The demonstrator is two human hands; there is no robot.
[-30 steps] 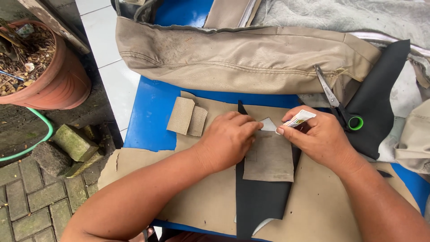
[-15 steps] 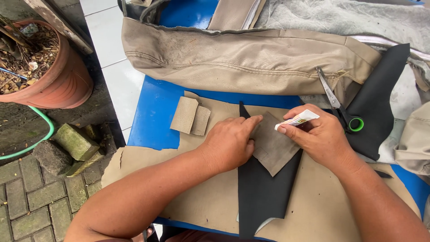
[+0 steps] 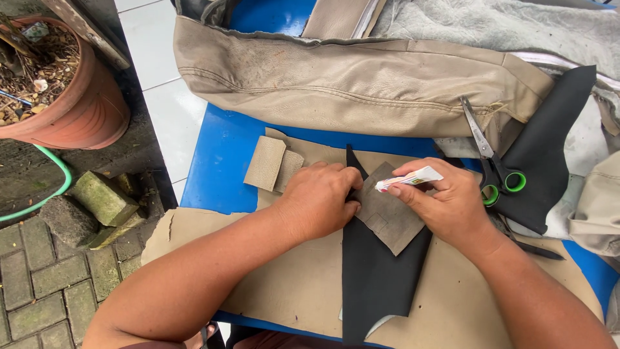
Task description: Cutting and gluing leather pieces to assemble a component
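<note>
The right hand [image 3: 452, 207] pinches a small white glue tube [image 3: 409, 179], its long axis nearly level and its nozzle pointing left over the grey-brown leather patch [image 3: 391, 216]. That patch lies tilted on a black leather strip [image 3: 374, 278], directly below the tube and between both hands. The left hand [image 3: 320, 200] lies flat, fingertips pressing the patch's left edge. Green-handled scissors [image 3: 494, 165] rest right of the patch on the blue desk [image 3: 216, 168].
</note>
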